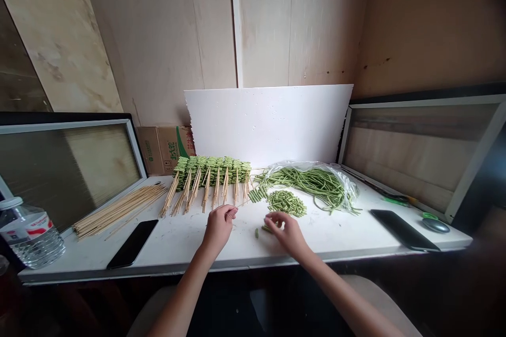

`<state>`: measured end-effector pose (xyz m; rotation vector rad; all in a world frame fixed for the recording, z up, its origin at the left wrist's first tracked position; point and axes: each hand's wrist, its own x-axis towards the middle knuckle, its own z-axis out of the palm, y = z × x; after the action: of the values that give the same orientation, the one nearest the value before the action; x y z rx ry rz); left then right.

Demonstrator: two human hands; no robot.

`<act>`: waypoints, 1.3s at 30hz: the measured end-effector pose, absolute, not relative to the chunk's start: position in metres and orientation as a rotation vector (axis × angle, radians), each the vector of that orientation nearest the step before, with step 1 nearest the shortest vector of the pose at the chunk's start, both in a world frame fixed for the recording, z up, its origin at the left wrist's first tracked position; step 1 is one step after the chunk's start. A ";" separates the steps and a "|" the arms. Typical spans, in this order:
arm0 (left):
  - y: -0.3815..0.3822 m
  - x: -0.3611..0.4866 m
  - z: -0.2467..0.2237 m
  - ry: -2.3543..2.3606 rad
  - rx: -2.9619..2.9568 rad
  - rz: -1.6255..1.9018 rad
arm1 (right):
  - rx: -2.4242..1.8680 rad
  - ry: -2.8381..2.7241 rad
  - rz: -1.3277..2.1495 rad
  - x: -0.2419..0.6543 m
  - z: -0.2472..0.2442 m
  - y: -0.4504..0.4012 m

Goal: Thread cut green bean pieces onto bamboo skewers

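My left hand [220, 225] is closed on the lower end of a thin wooden skewer, whose far end carries a row of green bean pieces [258, 194]. To its right, my right hand [285, 227] is bent with fingers curled near a few loose bean pieces [256, 233]; what its fingertips hold, if anything, is too small to tell. Just beyond it lies a pile of cut bean pieces [286, 203]. Filled bean skewers [213, 171] are stacked behind my left hand, their bare sticks pointing toward me.
Long uncut beans [316, 183] lie in a clear plastic bag at the back right. Bare skewers [118, 209], a black phone [133, 244] and a water bottle [30, 231] are on the left. Another dark phone [404, 229] lies at the right. A white foam board [269, 124] stands behind.
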<state>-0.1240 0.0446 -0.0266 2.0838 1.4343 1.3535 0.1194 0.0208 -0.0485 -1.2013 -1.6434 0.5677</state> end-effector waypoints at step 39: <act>0.038 -0.113 -0.032 1.402 2.178 1.312 | -0.912 -0.969 1.007 0.159 -0.030 0.043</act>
<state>-0.1130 0.0384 -0.0319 2.1783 1.4017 1.3118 0.1587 0.0434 -0.0297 -0.9122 -0.9687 1.0073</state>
